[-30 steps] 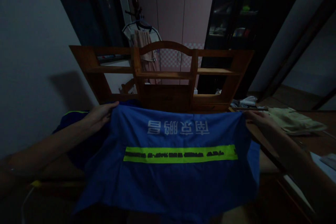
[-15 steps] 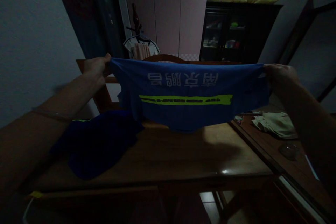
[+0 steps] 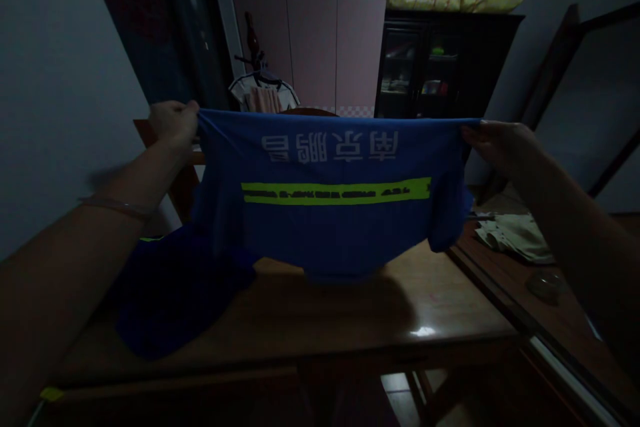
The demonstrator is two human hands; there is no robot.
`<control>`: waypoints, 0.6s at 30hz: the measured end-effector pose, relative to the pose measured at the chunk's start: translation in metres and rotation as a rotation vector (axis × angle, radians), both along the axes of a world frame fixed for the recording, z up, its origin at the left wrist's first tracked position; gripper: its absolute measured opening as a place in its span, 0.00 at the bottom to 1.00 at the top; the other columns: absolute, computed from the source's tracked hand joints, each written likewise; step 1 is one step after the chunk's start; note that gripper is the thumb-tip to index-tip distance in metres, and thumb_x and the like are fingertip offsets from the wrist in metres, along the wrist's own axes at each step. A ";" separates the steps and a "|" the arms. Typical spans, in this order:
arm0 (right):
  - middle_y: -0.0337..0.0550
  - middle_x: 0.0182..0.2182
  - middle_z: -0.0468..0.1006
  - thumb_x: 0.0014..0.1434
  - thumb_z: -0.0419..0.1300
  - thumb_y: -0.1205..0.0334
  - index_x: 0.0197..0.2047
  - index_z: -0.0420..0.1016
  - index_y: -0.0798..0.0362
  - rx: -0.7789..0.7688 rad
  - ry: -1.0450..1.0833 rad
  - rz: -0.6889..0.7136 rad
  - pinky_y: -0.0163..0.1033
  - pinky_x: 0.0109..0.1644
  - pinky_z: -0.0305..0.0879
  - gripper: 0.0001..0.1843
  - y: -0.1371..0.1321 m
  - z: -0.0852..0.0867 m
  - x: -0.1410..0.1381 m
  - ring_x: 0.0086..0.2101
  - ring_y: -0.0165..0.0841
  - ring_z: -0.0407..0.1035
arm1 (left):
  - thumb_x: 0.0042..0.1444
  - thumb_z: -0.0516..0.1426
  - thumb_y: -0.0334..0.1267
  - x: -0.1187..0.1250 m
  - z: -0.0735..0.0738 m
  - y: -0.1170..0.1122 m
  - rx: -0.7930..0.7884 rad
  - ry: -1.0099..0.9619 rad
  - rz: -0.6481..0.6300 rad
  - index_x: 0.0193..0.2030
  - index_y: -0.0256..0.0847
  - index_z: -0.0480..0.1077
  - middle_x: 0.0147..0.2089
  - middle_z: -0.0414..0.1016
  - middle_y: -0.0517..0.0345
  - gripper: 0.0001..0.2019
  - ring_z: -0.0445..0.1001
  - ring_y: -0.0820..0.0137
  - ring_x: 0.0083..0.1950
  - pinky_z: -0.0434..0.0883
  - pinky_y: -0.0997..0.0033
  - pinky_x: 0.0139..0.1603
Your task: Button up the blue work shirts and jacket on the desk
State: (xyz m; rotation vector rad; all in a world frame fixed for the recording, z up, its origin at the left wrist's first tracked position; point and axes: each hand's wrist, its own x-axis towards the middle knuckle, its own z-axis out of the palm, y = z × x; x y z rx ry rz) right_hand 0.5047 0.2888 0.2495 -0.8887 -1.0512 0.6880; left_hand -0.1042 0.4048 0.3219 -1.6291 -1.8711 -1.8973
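Observation:
I hold a blue shirt (image 3: 330, 227) stretched out in the air above a wooden table (image 3: 350, 320). It carries pale upside-down lettering and a yellow-green stripe. My left hand (image 3: 173, 123) is closed on the shirt's upper left corner. My right hand (image 3: 495, 143) is closed on its upper right corner. The cloth hangs down between them, and its lower edge is just above the tabletop.
A dark blue garment (image 3: 170, 293) lies on the table's left side. A second wooden table to the right bears a pale folded cloth (image 3: 515, 237) and a small clear dish (image 3: 545, 283). Behind stand a wooden shelf frame, pink wardrobe (image 3: 330, 53) and dark cabinet (image 3: 435, 63).
Both hands lifted the blue shirt off the table and held it up spread in the air. In the last half second the shirt dropped slightly lower and hung fuller.

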 end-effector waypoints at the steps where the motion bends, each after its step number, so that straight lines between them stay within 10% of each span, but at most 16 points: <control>1: 0.64 0.50 0.67 0.64 0.44 0.77 0.39 0.64 0.68 -0.019 0.039 0.027 0.31 0.47 0.64 0.08 0.006 -0.004 0.002 0.45 0.26 0.69 | 0.57 0.55 0.45 0.001 -0.003 0.001 -0.042 -0.092 0.007 0.34 0.28 0.59 0.44 0.70 0.46 0.17 0.69 0.66 0.42 0.69 0.52 0.44; 7: 0.66 0.50 0.66 0.63 0.47 0.77 0.41 0.61 0.67 -0.038 0.071 0.046 0.33 0.51 0.64 0.05 0.029 -0.025 -0.002 0.43 0.27 0.71 | 0.57 0.57 0.37 0.006 -0.023 0.012 -0.154 -0.281 -0.183 0.33 0.29 0.58 0.43 0.68 0.49 0.13 0.69 0.72 0.38 0.72 0.58 0.40; 14: 0.60 0.48 0.68 0.64 0.44 0.72 0.41 0.61 0.63 0.032 0.055 -0.030 0.36 0.51 0.64 0.06 0.035 -0.019 0.010 0.43 0.25 0.69 | 0.56 0.58 0.33 0.010 -0.009 0.009 0.040 -0.454 -0.306 0.36 0.30 0.58 0.38 0.66 0.58 0.12 0.66 0.77 0.38 0.72 0.50 0.46; 18: 0.52 0.38 0.72 0.60 0.54 0.55 0.39 0.66 0.61 0.101 -0.145 -0.195 0.43 0.48 0.68 0.15 -0.006 -0.062 0.008 0.36 0.30 0.71 | 0.54 0.59 0.35 -0.001 -0.049 -0.042 0.245 -0.562 -0.412 0.38 0.32 0.60 0.37 0.67 0.61 0.12 0.68 0.78 0.38 0.73 0.54 0.49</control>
